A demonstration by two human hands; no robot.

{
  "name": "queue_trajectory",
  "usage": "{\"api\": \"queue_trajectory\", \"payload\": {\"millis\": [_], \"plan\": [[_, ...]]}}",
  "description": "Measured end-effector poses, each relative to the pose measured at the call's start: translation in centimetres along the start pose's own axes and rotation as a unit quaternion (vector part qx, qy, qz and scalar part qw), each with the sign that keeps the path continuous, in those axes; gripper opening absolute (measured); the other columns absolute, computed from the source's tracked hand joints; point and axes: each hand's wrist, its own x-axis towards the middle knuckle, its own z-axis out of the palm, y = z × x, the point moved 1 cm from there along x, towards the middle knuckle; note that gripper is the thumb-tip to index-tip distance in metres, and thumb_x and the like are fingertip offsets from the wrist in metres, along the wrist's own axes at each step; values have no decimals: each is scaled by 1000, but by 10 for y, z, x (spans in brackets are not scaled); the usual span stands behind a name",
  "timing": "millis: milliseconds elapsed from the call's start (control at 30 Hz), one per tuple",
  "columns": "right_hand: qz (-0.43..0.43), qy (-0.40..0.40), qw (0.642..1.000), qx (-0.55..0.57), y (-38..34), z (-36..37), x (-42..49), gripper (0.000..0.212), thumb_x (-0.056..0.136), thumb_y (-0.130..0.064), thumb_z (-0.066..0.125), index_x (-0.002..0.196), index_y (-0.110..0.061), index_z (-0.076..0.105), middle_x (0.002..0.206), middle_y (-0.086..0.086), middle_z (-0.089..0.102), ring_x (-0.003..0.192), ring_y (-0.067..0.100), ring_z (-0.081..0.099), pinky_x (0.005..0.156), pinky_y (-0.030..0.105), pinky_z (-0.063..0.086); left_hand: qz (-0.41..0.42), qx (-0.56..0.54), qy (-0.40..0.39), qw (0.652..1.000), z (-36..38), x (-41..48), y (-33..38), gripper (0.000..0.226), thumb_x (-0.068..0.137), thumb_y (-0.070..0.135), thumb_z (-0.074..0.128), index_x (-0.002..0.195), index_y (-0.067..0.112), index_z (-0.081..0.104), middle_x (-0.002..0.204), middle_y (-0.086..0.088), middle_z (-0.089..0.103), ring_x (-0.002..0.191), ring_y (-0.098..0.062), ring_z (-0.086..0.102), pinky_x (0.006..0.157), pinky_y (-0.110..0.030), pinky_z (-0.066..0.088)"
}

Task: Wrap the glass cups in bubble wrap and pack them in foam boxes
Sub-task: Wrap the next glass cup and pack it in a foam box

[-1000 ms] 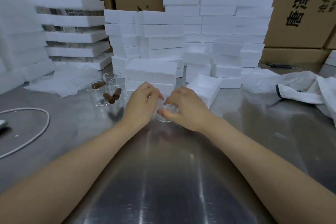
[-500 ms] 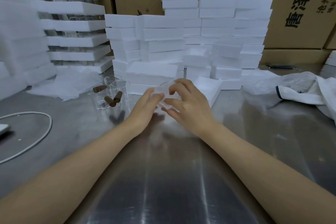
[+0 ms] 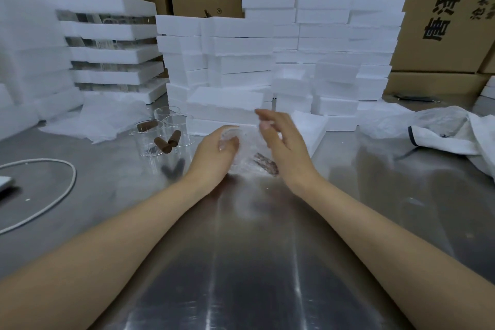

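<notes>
Cup indistinct inside bubble wrap

Grey metal table top: brushed-steel look, smooth, v. glossy w/ streaky reflections. White rectangular foam boxes: matt, grainy, some edges rough. Clear glass cups: smooth, shiny, see-thru. Brown cylindrical stoppers: matt, cork-like. Clear plastic bubble wrap: crinkled, glinting. Brown cardboard cartons: matt, blk print. White bag at rt: dull, woven-looking.
</notes>
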Motion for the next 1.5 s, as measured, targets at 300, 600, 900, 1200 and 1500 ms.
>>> {"api": "queue_trajectory", "payload": {"millis": [300, 600, 900, 1200, 1500], "plan": [[63, -4, 996, 70, 11, 5, -3, 28, 102, -29, 42, 129, -29, 51, 119, -10, 61, 97, -12, 59, 73, 5, 46, 68, 25, 35, 997, 7, -13, 11, 66, 90, 28, 61, 146, 28, 26, 109, 13, 53, 81, 10, 53, 70, -2, 40], [82, 73, 994, 12, 8, 5, 3, 30, 92, -6, 47, 80, -26, 65, 61, -23, 59, 56, -7, 52, 56, 6, 37, 13, -66, -86, 994, 17, -20, 10, 63, 92, 43, 47, 147, 24, 24, 134, 18, 49, 112, 21, 45, 89, 2, 30], [74, 6, 997, -19, 3, 11, -4, 34, 98, -22, 50, 131, -16, 59, 104, -9, 67, 84, -14, 60, 74, 3, 42, -36, -176, 12, 984, 16, -16, 9, 17, 100, 26, 42, 110, 26, 56, 103, 6, 69, 99, -14, 66, 98, -47, 48], [41, -58, 982, -174, 6, 17, -5, 49, 103, -32, 28, 149, -14, 30, 143, 6, 47, 132, 17, 40, 97, 15, 24, -5, -27, 57, 998, 8, -12, 8, 20, 94, 13, 45, 77, 11, 56, 72, 1, 60, 69, -13, 56, 68, -30, 46], [54, -37, 986, -154, 1, 14, -4, 48, 100, -24, 34, 147, -17, 37, 127, 5, 56, 120, 17, 49, 94, 19, 30, 93, 84, 70, 990, 2, -13, 10, 46, 101, 24, 45, 56, 22, 34, 44, 10, 34, 44, -3, 37, 46, -17, 28]]}}
